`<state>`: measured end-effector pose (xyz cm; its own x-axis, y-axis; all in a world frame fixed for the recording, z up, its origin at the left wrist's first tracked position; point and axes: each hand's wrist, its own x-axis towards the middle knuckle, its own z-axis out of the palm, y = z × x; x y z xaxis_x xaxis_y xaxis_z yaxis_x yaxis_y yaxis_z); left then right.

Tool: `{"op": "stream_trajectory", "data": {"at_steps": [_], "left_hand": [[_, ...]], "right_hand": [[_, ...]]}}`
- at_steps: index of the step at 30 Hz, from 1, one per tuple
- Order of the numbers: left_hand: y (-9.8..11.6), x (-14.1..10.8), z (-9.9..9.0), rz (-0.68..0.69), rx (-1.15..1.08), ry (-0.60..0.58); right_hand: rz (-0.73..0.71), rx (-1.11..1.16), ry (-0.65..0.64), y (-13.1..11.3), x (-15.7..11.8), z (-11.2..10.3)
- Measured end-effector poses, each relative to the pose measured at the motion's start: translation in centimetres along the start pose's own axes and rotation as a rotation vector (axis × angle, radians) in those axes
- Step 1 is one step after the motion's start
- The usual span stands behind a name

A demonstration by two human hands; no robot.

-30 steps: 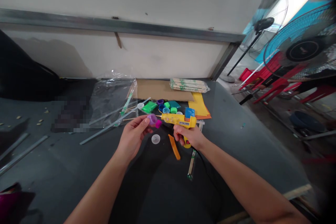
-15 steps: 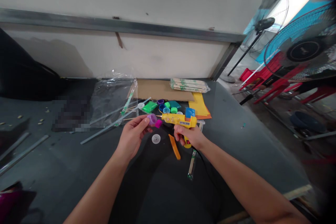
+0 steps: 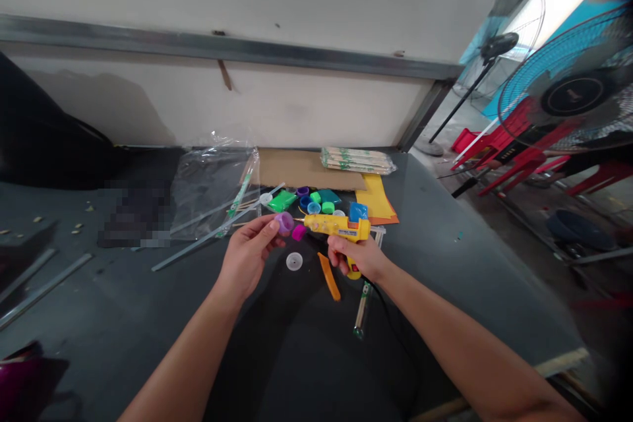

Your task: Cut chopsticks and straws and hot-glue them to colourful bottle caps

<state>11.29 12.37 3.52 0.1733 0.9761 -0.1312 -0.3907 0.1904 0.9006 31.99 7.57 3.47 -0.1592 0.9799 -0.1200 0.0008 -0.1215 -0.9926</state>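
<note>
Between the thumb and fingers of my left hand (image 3: pixel 252 252) is a purple bottle cap (image 3: pixel 283 223). My right hand (image 3: pixel 357 256) is wrapped round the handle of a yellow glue gun (image 3: pixel 336 226), its nozzle pointing left at the cap's edge. A magenta cap (image 3: pixel 299 232) lies just below the nozzle. Nearer to me are a white cap (image 3: pixel 294 262) and an orange cutter (image 3: pixel 329 277) on the dark table. Behind the gun sit several blue, green and purple caps, a green packet (image 3: pixel 282 201) and a blue packet (image 3: pixel 359 212).
Cardboard (image 3: pixel 306 170), wrapped sticks (image 3: pixel 357 161) and yellow sheets (image 3: pixel 373 198) lie at the back. Clear plastic bags (image 3: pixel 202 184) and glue sticks (image 3: pixel 188 252) are to the left. The gun's black cord (image 3: pixel 390 320) trails toward me. A fan (image 3: pixel 573 93) stands at the right.
My left hand has shifted very slightly left with the purple cap, which now shows a little more gap from the magenta cap. My right hand and the glue gun have barely moved.
</note>
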Motion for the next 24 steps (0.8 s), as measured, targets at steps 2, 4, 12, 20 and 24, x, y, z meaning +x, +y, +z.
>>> {"op": "stream_trajectory", "data": {"at_steps": [2, 4, 12, 20, 24], "left_hand": [[0.05, 0.03, -0.06, 0.005, 0.001, 0.000], [0.09, 0.03, -0.12, 0.009, 0.007, 0.000], [0.21, 0.05, -0.15, 0.020, 0.000, 0.017], [0.48, -0.08, 0.09, -0.002, -0.005, 0.015], [0.68, -0.35, 0.34, -0.035, -0.001, -0.035]], "right_hand": [[0.001, 0.000, 0.002, 0.04, 0.02, 0.01], [0.002, -0.010, 0.000, 0.10, 0.02, 0.01], [0.013, -0.029, -0.018, 0.06, -0.07, 0.10], [-0.004, -0.014, -0.011, 0.03, -0.06, 0.03], [-0.019, -0.015, -0.011, -0.12, -0.10, 0.00]]}}
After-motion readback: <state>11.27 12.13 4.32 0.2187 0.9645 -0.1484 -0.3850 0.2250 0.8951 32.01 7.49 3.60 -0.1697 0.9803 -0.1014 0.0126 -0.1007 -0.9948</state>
